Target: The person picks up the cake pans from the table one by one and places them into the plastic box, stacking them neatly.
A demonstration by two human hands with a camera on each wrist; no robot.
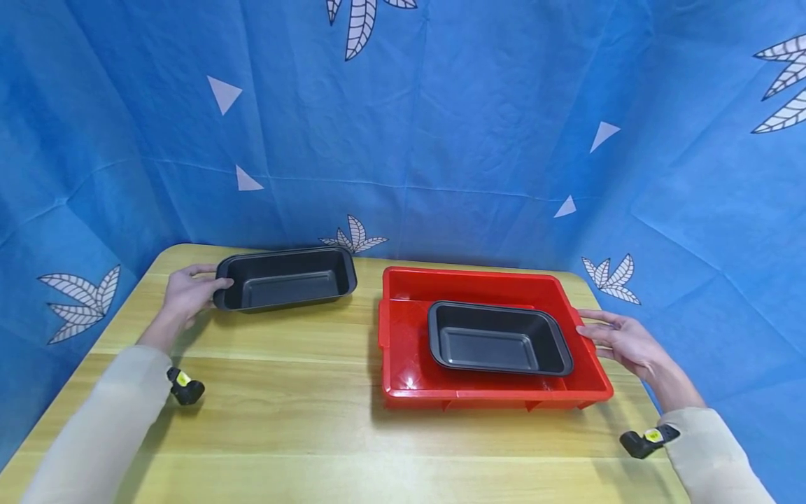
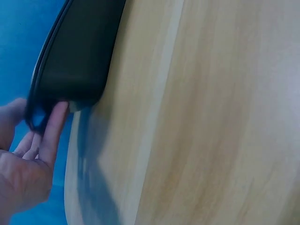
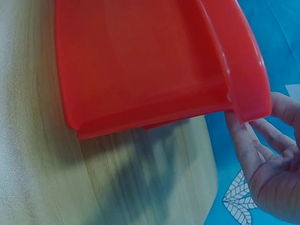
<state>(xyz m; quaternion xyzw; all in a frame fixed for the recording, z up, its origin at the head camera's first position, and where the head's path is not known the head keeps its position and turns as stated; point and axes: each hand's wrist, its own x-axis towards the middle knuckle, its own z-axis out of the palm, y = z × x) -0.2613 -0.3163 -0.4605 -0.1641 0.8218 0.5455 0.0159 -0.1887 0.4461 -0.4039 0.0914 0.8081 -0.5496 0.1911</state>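
Note:
A black loaf pan [image 1: 286, 278] is at the back left of the table. My left hand [image 1: 192, 290] grips its left end, thumb over the rim and fingers below, as the left wrist view shows at the pan's outer wall [image 2: 77, 56]. To the right, a red plastic tray [image 1: 403, 350] stands on the table, and a second black loaf pan [image 1: 497, 339] sits inside it, slightly askew. My right hand [image 1: 630, 343] holds the tray's right edge. In the right wrist view, fingers [image 3: 244, 145] reach under the tray's overhanging lip [image 3: 253, 93], with the thumb partly hidden behind it.
Both things are on a light wooden table [image 1: 283, 420] with rounded back corners. A blue cloth [image 1: 403, 126] with leaf and triangle prints hangs behind the table and along its sides. Bare wood separates the left pan from the tray.

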